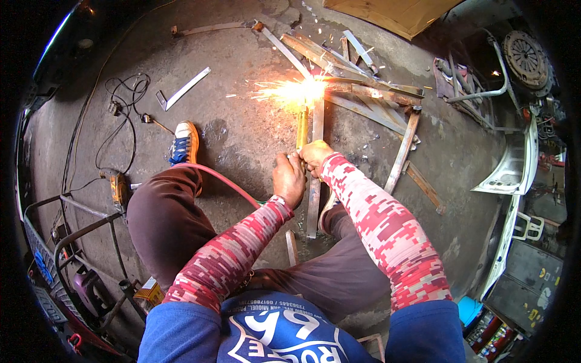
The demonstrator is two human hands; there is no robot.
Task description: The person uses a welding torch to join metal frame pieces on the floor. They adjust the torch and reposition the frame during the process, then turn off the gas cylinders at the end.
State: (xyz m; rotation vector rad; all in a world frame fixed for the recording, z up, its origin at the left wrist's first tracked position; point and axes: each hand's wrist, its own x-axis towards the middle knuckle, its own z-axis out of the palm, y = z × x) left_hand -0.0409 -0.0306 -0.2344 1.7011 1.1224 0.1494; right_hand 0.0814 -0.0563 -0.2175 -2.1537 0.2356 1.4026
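Note:
Both of my hands are closed around a brass-coloured cutting torch (302, 128) pointing away from me. My left hand (288, 179) grips its near end, and my right hand (316, 155) is wrapped around it just ahead and to the right. Bright glare and a spray of sparks (296, 91) at the torch's far end hide its tip and the metal there. Below and beside my right hand, a long flat steel bar (313, 209) runs along the floor toward the sparks. A red hose (225, 176) curves from beside my left forearm toward my left shin.
Rusty steel bars (375, 94) lie heaped beyond my hands, to the right. A bent metal piece (184, 89), a tangled black cable (126, 100) and a yellow power tool (115, 187) are on the left. A metal-framed rack (85, 206) stands lower left; a white panel (511, 160) is at right.

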